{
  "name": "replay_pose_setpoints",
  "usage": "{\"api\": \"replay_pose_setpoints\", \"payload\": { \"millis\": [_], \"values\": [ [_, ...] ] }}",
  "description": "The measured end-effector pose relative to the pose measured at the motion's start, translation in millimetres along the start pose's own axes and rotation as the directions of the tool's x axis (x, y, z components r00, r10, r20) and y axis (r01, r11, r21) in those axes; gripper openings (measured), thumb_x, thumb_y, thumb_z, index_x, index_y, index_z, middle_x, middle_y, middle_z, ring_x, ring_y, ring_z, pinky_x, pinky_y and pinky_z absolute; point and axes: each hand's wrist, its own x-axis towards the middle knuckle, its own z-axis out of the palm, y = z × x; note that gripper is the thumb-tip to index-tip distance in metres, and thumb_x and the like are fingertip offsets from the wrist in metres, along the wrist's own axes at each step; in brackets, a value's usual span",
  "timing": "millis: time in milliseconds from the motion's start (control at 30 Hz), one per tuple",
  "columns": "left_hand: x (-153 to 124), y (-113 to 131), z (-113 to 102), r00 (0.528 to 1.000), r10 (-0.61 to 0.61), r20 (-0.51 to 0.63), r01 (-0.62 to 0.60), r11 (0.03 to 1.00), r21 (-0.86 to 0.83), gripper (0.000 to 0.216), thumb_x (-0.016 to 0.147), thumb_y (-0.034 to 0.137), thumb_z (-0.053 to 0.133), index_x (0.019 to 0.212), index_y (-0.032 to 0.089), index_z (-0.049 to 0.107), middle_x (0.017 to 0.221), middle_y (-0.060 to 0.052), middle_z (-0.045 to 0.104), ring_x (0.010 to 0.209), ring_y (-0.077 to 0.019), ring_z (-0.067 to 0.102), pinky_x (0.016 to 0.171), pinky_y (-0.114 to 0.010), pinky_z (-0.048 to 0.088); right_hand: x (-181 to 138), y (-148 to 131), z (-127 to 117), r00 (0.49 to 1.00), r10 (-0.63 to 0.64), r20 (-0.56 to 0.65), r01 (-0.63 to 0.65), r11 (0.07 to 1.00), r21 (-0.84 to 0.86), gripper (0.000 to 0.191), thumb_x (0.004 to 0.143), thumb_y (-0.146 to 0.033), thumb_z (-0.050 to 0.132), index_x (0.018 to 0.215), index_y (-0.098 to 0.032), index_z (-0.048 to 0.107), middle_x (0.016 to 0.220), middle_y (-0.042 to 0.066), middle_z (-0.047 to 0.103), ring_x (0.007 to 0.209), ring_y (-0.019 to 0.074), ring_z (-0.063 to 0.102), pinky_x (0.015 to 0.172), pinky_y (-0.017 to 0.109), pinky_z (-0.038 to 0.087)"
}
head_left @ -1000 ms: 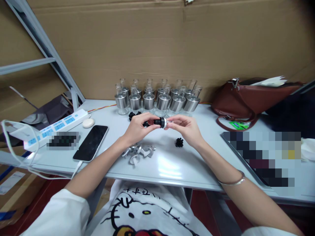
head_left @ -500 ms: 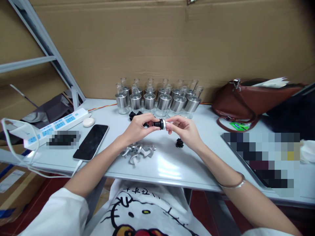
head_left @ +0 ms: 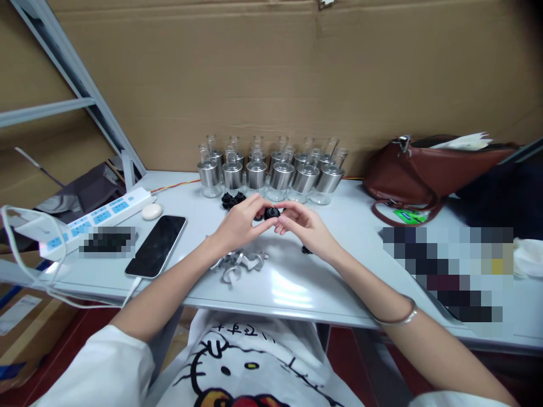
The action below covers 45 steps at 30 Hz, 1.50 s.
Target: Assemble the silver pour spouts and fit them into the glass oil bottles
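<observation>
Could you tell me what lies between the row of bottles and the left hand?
Small black caps lie on the table there, beyond the left hand, in the head view.

black cap (head_left: 271, 213) tipped upward, silver collar now hidden

A phone (head_left: 156, 245) lies beside a power strip (head_left: 95, 217); a brown bag (head_left: 424, 169) sits far right.

A small black round cap (head_left: 271, 213) sits mid-frame, pinched between fingertips of both hands, just above the bench.
</observation>
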Motion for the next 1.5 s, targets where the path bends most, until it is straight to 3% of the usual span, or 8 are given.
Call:
{"api": "replay_pose_setpoints", "payload": {
  "millis": [167,367,500,667,1100,1500],
  "values": [
    [3,4,-2,0.998,-0.021,0.053,0.031,0.983,-0.180,0.021,0.089,0.028,0.049,0.103,0.014,0.056,0.081,-0.002,0.052,0.072,-0.0124,0.052,0.066,-0.025,0.046,3,3,-3,0.997,-0.060,-0.049,0.058,0.998,-0.024,0.032,0.074,-0.039,0.068,0.098,-0.019,0.059,0.071,-0.001,0.061,0.067,0.0130,0.062,0.067,0.029,0.051],
    [4,4,-2,0.982,-0.164,0.096,0.184,0.944,-0.272,0.020,0.087,0.028,0.052,0.104,0.018,0.052,0.082,0.000,0.049,0.072,-0.0105,0.051,0.065,-0.022,0.045,3,4,-5,0.992,-0.102,-0.075,0.099,0.994,-0.042,0.032,0.074,-0.038,0.068,0.099,-0.021,0.058,0.075,-0.001,0.062,0.070,0.0138,0.062,0.071,0.032,0.052],
    [3,5,-1,0.952,-0.246,0.182,0.298,0.875,-0.381,0.026,0.086,0.034,0.053,0.106,0.019,0.044,0.090,-0.002,0.055,0.073,-0.0105,0.055,0.069,-0.025,0.046,2,3,-4,0.990,-0.116,-0.075,0.112,0.992,-0.050,0.032,0.075,-0.041,0.067,0.099,-0.022,0.056,0.079,0.000,0.062,0.072,0.0144,0.062,0.071,0.033,0.053],
    [2,6,-3,0.914,-0.260,0.313,0.391,0.773,-0.500,0.027,0.089,0.036,0.050,0.108,0.020,0.040,0.092,-0.003,0.058,0.076,-0.0120,0.060,0.076,-0.029,0.047,2,5,-3,0.986,-0.142,-0.091,0.133,0.987,-0.091,0.033,0.073,-0.041,0.069,0.096,-0.022,0.055,0.080,0.001,0.061,0.073,0.0144,0.060,0.068,0.030,0.052],
    [2,9,-1,0.890,-0.352,0.288,0.455,0.715,-0.532,0.027,0.081,0.032,0.061,0.092,0.019,0.040,0.087,-0.002,0.061,0.077,-0.0138,0.063,0.075,-0.031,0.048,1,6,-3,0.988,-0.132,-0.076,0.124,0.986,-0.109,0.034,0.073,-0.042,0.069,0.097,-0.020,0.060,0.088,0.004,0.065,0.077,0.0156,0.060,0.073,0.033,0.052],
    [3,14,-4,0.908,-0.320,0.271,0.409,0.821,-0.399,0.023,0.079,0.028,0.057,0.095,0.019,0.043,0.080,0.001,0.058,0.072,-0.0122,0.057,0.070,-0.027,0.045,2,8,-4,0.996,-0.087,-0.028,0.085,0.995,-0.058,0.031,0.069,-0.036,0.071,0.093,-0.019,0.061,0.083,0.004,0.067,0.074,0.0155,0.063,0.075,0.034,0.053]
  ]
}}
